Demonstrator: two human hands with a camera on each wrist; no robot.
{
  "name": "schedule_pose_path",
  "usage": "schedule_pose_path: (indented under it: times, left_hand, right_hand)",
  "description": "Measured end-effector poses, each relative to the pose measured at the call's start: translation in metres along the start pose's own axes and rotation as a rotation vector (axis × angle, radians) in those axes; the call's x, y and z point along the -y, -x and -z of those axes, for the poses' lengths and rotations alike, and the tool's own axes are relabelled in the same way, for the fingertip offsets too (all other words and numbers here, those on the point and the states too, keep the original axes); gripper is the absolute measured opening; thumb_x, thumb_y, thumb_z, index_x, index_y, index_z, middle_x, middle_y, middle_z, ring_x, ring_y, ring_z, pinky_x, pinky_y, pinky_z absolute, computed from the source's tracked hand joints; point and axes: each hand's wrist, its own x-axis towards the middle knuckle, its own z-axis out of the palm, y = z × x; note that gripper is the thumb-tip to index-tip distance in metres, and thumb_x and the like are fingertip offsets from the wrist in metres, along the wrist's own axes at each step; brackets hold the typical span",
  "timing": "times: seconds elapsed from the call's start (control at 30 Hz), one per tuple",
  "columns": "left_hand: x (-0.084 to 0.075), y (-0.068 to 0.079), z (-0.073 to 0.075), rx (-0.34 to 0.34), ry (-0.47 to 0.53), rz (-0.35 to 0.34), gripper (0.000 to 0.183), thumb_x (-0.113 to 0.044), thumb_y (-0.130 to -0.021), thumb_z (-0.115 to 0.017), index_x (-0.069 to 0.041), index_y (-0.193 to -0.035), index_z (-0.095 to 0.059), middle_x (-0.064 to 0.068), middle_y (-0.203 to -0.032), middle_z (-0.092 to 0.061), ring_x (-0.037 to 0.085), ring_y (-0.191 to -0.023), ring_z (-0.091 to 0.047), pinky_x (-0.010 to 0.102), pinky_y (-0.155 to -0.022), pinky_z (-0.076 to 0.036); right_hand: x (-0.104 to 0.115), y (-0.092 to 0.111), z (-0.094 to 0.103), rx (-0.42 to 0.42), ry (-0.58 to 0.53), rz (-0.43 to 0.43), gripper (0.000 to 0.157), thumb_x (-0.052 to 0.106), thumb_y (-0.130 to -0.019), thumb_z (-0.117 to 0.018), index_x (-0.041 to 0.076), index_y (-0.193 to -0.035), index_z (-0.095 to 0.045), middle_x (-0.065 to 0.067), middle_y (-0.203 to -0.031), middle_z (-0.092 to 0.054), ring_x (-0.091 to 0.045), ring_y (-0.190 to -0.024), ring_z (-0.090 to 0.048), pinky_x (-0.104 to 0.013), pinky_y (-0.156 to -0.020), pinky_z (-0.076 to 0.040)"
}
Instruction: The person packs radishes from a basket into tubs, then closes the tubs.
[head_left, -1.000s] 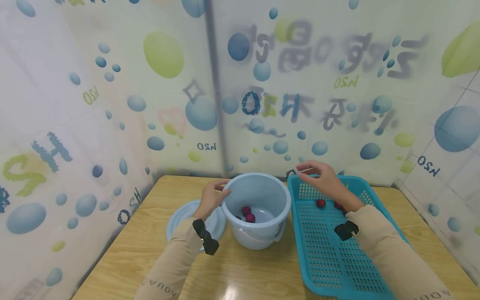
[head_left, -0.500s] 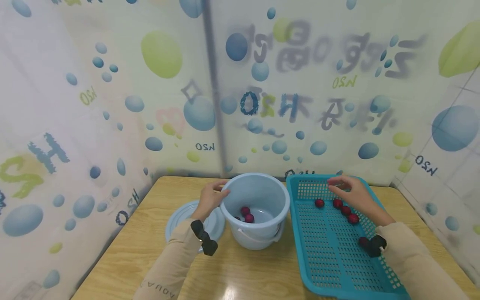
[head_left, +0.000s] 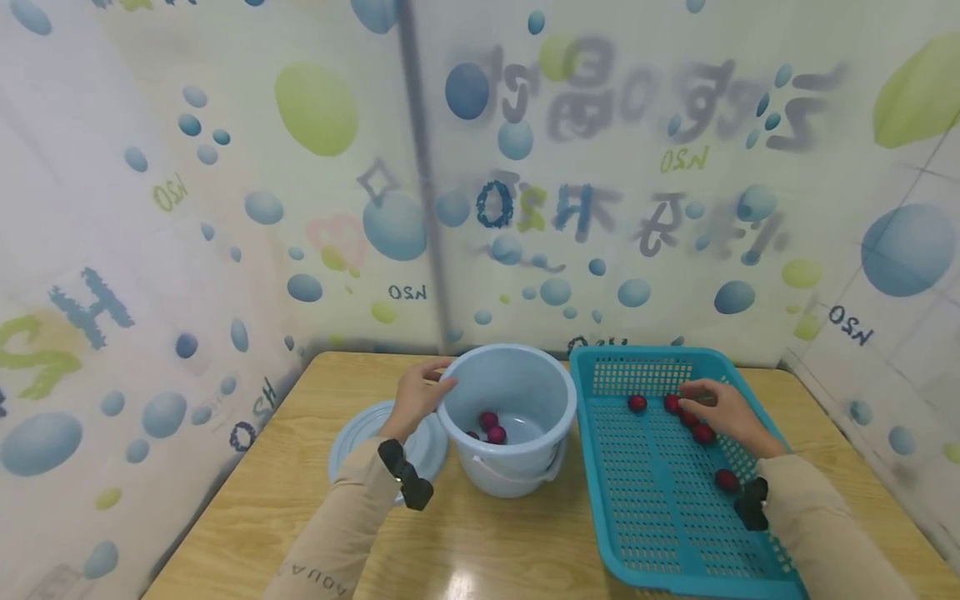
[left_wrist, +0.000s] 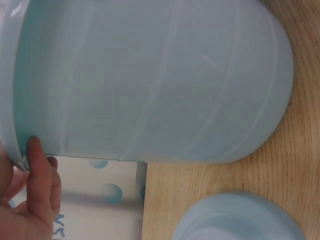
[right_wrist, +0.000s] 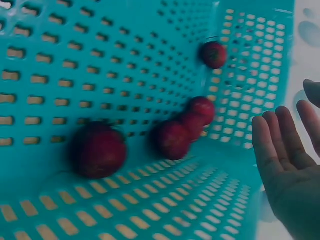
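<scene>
My left hand (head_left: 417, 396) pinches the rim of a light blue bucket (head_left: 517, 367), thumb over the edge; in the left wrist view its fingers (left_wrist: 39, 175) curl under the lip from outside. A few dark red plums (head_left: 496, 434) lie at the bucket's bottom. On the right, my right hand (head_left: 726, 411) hovers low over a turquoise perforated basket (head_left: 600, 517), beside a row of plums (head_left: 703, 433). Its fingers are loosely extended with nothing between them in the right wrist view. One more plum (head_left: 637, 403) lies near the far wall, another (right_wrist: 98, 150) nearer my wrist.
A light blue lid (head_left: 360, 433) lies on the wooden table (head_left: 450, 550) left of the bucket, partly behind my left forearm. The bucket's handle (head_left: 513, 478) hangs down in front. A patterned curtain (head_left: 337, 208) stands right behind the table.
My right hand has moved right from beside the bucket's rim, over the basket, then down toward the row of plums. The left hand stays on the bucket's rim.
</scene>
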Motion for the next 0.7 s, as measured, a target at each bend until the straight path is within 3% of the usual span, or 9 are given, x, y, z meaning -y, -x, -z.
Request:
schedule_pose_path:
  times: [0.43,0.7]
  left_hand:
    - [0.000,0.000,0.000,-0.010,0.005,0.003,0.032,-0.012,-0.080,-0.063,-0.010,-0.112,-0.060,0.016,-0.099,-0.058,0.025,-0.081,-0.058,0.030,-0.059,-0.051]
    - [0.000,0.000,0.000,-0.008,0.004,0.011,0.032,-0.012,-0.080,-0.063,-0.011,-0.112,-0.060,0.016,-0.100,-0.058,0.024,-0.080,-0.058,0.030,-0.058,-0.051]
  right_hand:
    - [-0.034,0.003,-0.017,0.047,0.061,-0.153,0.040,0.012,-0.087,-0.052,-0.017,-0.112,-0.044,-0.035,-0.107,-0.048,-0.046,-0.099,-0.046,-0.050,-0.078,-0.042]
    - [-0.040,0.003,-0.022,0.022,0.093,-0.123,0.039,0.011,-0.086,-0.053,-0.017,-0.111,-0.045,-0.035,-0.106,-0.048,-0.047,-0.099,-0.046,-0.052,-0.079,-0.041]
